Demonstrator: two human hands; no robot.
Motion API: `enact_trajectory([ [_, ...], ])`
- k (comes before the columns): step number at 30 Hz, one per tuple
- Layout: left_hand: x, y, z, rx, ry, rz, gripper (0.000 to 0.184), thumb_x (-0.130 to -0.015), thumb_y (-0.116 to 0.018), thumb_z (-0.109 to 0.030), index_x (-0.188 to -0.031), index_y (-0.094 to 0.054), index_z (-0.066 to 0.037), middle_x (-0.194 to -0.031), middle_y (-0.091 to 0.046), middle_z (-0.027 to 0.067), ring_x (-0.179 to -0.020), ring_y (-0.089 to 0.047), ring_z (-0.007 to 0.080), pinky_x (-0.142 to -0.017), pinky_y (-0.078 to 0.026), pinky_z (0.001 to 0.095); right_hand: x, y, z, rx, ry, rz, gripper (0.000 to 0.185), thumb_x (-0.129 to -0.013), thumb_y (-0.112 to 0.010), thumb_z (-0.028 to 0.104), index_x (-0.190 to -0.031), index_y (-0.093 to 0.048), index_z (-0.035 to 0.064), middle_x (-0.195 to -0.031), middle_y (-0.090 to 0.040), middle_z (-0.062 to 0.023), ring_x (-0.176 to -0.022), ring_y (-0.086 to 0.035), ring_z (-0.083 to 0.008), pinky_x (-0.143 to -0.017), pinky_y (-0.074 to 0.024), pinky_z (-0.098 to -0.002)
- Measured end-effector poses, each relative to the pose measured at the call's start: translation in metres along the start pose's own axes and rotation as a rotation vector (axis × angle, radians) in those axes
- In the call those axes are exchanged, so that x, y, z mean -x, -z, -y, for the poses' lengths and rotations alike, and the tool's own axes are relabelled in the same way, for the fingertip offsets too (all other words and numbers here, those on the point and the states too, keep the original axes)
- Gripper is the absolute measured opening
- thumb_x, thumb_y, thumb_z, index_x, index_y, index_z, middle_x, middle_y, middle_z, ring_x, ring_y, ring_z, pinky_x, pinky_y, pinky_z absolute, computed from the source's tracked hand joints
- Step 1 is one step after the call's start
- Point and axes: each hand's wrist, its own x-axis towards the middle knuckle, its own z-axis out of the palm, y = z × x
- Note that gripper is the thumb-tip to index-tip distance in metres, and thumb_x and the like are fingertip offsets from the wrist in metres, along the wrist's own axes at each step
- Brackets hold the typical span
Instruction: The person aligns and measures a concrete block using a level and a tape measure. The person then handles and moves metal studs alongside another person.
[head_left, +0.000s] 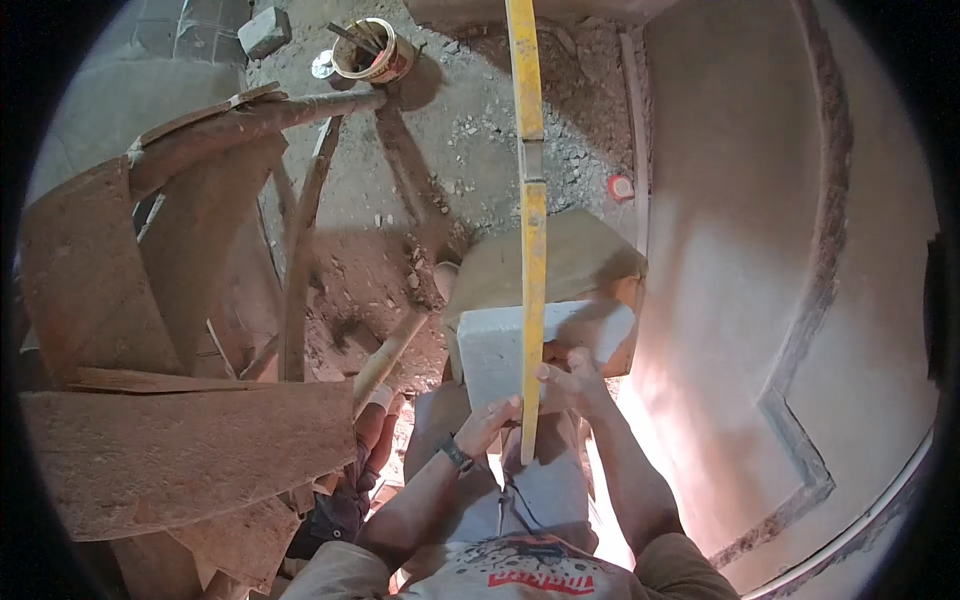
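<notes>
A long yellow spirit level runs from the top of the view down to my lap, with a grey vial section partway along. My left hand, wearing a dark wristwatch, pinches the level's left edge near its lower end. On the opposite edge, my right hand has its thumb against the level and its fingers curled. Beneath the level lies a pale white block, its right part in shadow. The block rests on a brownish box-like support.
Rough boards and a wooden pole stand at left. Part of another person's leg shows below them. A bucket with tools sits on the rubble-strewn floor. A plastered wall with a chased groove rises at right, near a red-and-white roll.
</notes>
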Motion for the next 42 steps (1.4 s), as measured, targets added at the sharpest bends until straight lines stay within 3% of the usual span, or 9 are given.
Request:
enact_trajectory([
  [6,-0.028,0.019,-0.003,-0.081,-0.053,0.115,0.059,-0.096,-0.054,-0.047,-0.125,-0.059,0.004,-0.119,-0.064,0.0137,-0.108,-0.062,0.0217,-0.096,-0.049,0.0369,0.003,0.005,-0.002,-0.088,-0.102,0.016,0.053,-0.078,-0.081,0.035,-0.107,-0.064,-0.0054,-0.091,-0.065,-0.0073,-0.080,-0.059,-0.0124,-0.069,-0.0474,-0.0268],
  [9,-0.032,0.021,-0.003,0.000,-0.043,0.139,0.045,-0.098,-0.056,-0.036,-0.123,-0.063,0.000,-0.112,-0.067,0.0055,-0.101,-0.062,0.0140,-0.092,-0.048,0.0307,0.004,0.007,-0.012,-0.160,-0.071,0.025,0.048,-0.076,-0.083,0.033,-0.102,-0.064,-0.0035,-0.088,-0.065,-0.0064,-0.074,-0.057,-0.0111,-0.064,-0.0461,-0.0253],
  [12,-0.032,0.021,-0.005,-0.004,-0.045,0.137,0.044,-0.098,-0.055,-0.036,-0.121,-0.064,0.001,-0.110,-0.068,0.0060,-0.101,-0.062,0.0140,-0.092,-0.048,0.0308,0.001,0.008,-0.022,-0.105,0.051,0.004,0.047,-0.075,-0.084,0.032,-0.101,-0.065,-0.0024,-0.086,-0.065,-0.0054,-0.069,-0.056,-0.0103,-0.060,-0.0448,-0.0239],
  [15,-0.033,0.016,-0.009,0.036,-0.086,0.151,0.045,-0.099,-0.054,-0.036,-0.120,-0.064,0.002,-0.110,-0.068,0.0067,-0.102,-0.062,0.0143,-0.093,-0.047,0.0304,0.005,0.006,-0.019,-0.227,0.006,0.014,0.047,-0.075,-0.085,0.033,-0.100,-0.065,-0.0012,-0.084,-0.065,-0.0048,-0.069,-0.056,-0.0101,-0.060,-0.0446,-0.0239],
  [18,-0.035,0.015,-0.011,0.017,-0.068,0.216,0.047,-0.099,-0.052,-0.034,-0.123,-0.060,0.005,-0.120,-0.063,0.0158,-0.112,-0.060,0.0273,-0.100,-0.045,0.0424,0.009,0.009,-0.021,-0.321,0.020,0.037,0.044,-0.075,-0.084,0.034,-0.095,-0.067,-0.0006,-0.083,-0.064,-0.0052,-0.069,-0.057,-0.0109,-0.058,-0.0445,-0.0257],
  [33,-0.043,0.025,0.003,0.154,-0.016,0.298,0.045,-0.096,-0.059,-0.029,-0.125,-0.059,0.005,-0.130,-0.056,0.0145,-0.119,-0.055,0.0269,-0.106,-0.041,0.0476,0.011,0.011,-0.024,-0.348,0.012,0.015,0.034,-0.079,-0.081,0.030,-0.082,-0.068,-0.0010,-0.073,-0.058,-0.0038,-0.062,-0.053,-0.0123,-0.049,-0.0401,-0.0258],
  [36,-0.041,0.018,0.000,0.224,-0.046,0.274,0.035,-0.097,-0.059,-0.024,-0.116,-0.066,0.005,-0.116,-0.067,0.0104,-0.107,-0.060,0.0163,-0.098,-0.045,0.0317,0.012,0.012,-0.025,-0.360,-0.074,0.009,0.032,-0.078,-0.081,0.029,-0.082,-0.069,-0.0008,-0.073,-0.058,-0.0034,-0.060,-0.052,-0.0117,-0.049,-0.0402,-0.0253],
  [39,-0.042,0.019,0.002,0.214,-0.071,0.296,0.035,-0.097,-0.059,-0.022,-0.115,-0.065,0.006,-0.116,-0.067,0.0106,-0.107,-0.061,0.0166,-0.099,-0.044,0.0317,0.009,0.020,-0.041,-0.442,0.000,0.120,0.047,-0.080,-0.079,0.032,-0.107,-0.069,-0.0042,-0.077,-0.066,-0.0062,-0.055,-0.056,-0.0107,-0.044,-0.0410,-0.0227],
  [42,-0.042,0.018,0.000,0.201,-0.079,0.318,0.034,-0.097,-0.059,-0.022,-0.115,-0.065,0.006,-0.116,-0.066,0.0101,-0.107,-0.060,0.0164,-0.098,-0.045,0.0318,0.010,0.020,-0.047,-0.432,0.015,0.100,0.047,-0.080,-0.079,0.031,-0.108,-0.068,-0.0054,-0.077,-0.067,-0.0074,-0.054,-0.055,-0.0101,-0.042,-0.0390,-0.0225],
])
